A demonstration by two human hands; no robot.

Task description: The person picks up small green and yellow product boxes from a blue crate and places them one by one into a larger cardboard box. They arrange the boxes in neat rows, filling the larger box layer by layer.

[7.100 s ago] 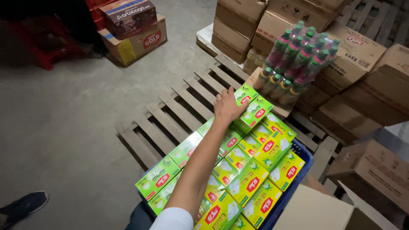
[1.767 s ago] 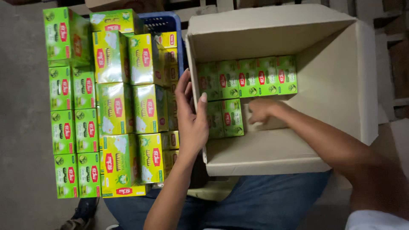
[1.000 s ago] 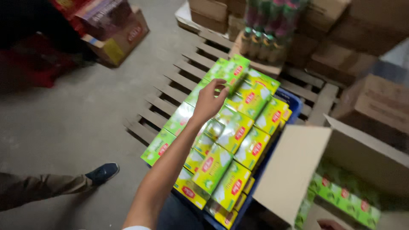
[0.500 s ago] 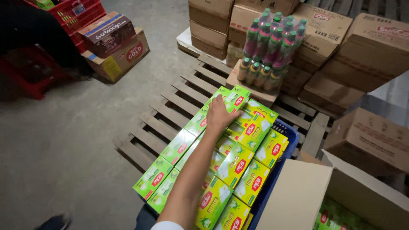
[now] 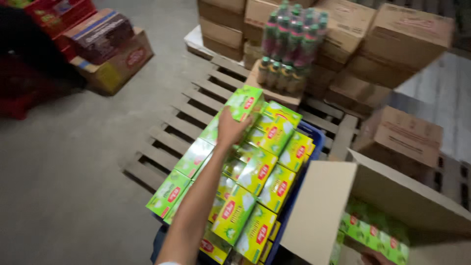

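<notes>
Concrete floor (image 5: 64, 167), bare grey, carries a wooden pallet (image 5: 176, 132). On the pallet's near right corner sits a blue crate (image 5: 309, 147) heaped with green cartons (image 5: 250, 172). Open cardboard box (image 5: 353, 206) stands just beside the crate, more green cartons inside. At the pallet's far edge: shrink-wrapped bottle pack (image 5: 289, 44). Left hand (image 5: 229, 128) closed on the topmost green carton (image 5: 244, 102) at the heap's far end, tilted up, fingers wrapped over its near short end. Judged light, stiff, film slippery; best gripped across the narrow sides. Right hand mostly out of frame at the bottom edge; state cannot be told.
</notes>
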